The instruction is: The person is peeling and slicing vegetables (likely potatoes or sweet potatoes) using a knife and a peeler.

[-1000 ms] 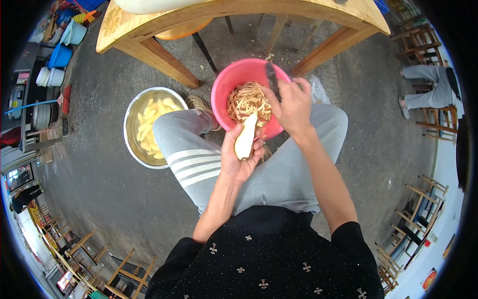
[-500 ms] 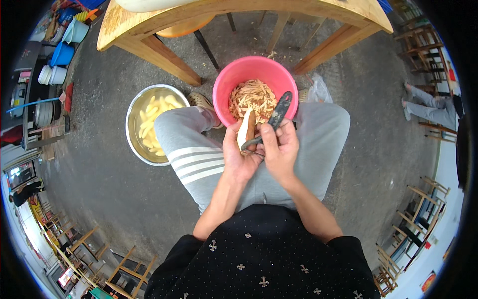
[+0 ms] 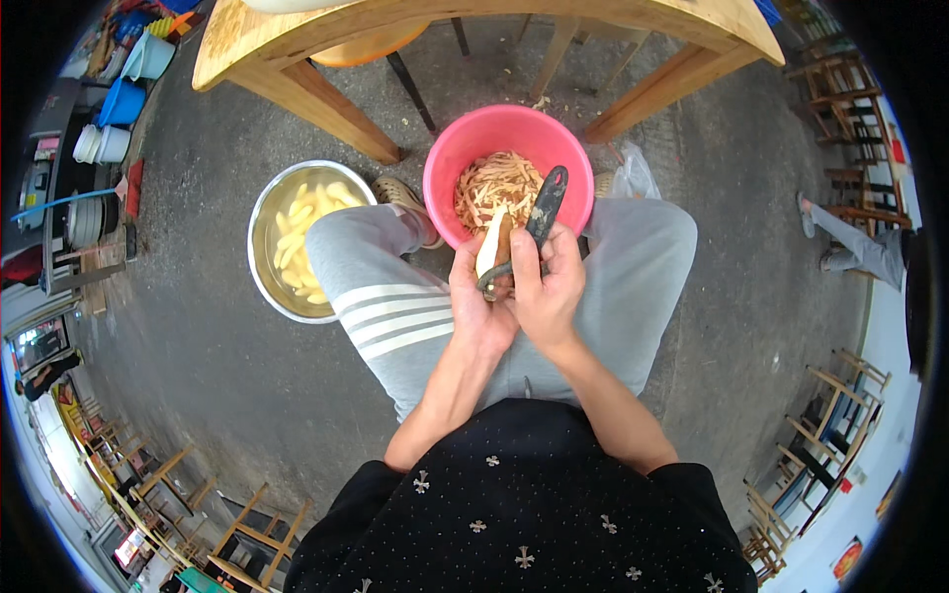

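Right fingers (image 3: pixel 528 262) grip a black peeler (image 3: pixel 548 203), left fingers (image 3: pixel 463 265) a partly hidden root (image 3: pixel 487 250).

Grey floor (image 3: pixel 247 395) spreads around us, and at the top of the frame I see a wooden table (image 3: pixel 232 44) with an orange stool (image 3: pixel 368 48) beneath; wooden chairs (image 3: pixel 259 543) crowd the lower left, more line the right edge by a pale wall (image 3: pixel 888 331), and bright light (image 3: pixel 61 463) glows at lower left

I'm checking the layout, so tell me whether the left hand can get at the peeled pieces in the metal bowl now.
Probably not: the left hand holds a partly peeled vegetable, and the left knee lies across the direct way to the metal bowl.
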Tool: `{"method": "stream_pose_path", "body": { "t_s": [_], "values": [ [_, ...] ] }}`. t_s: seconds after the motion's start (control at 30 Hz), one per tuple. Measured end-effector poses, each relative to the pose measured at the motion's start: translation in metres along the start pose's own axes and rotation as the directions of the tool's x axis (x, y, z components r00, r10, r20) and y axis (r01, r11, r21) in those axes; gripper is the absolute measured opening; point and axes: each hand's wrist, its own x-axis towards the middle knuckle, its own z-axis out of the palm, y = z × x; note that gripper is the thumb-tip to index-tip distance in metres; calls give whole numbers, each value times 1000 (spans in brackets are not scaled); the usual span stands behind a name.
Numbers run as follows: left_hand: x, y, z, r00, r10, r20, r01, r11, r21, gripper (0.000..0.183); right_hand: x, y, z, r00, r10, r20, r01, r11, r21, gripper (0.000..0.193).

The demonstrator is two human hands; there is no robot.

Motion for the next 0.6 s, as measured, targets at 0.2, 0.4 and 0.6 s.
{"method": "stream_pose_path", "body": {
  "t_s": [0.2,0.4,0.6],
  "values": [
    [3,0,0,999,-49,-25,49,999,24,28,9,-13,9,991,132,-30,-126,981,144,15],
    [3,-6,-12,994,-103,-33,105,992,72,41,29,-6,9,999,29,-22,-26,995,101,17],
    [9,-6,-24,997,-77,14,75,993,93,36,58,2,9,998,16,-56,-14,999,44,19]
  ]
}}
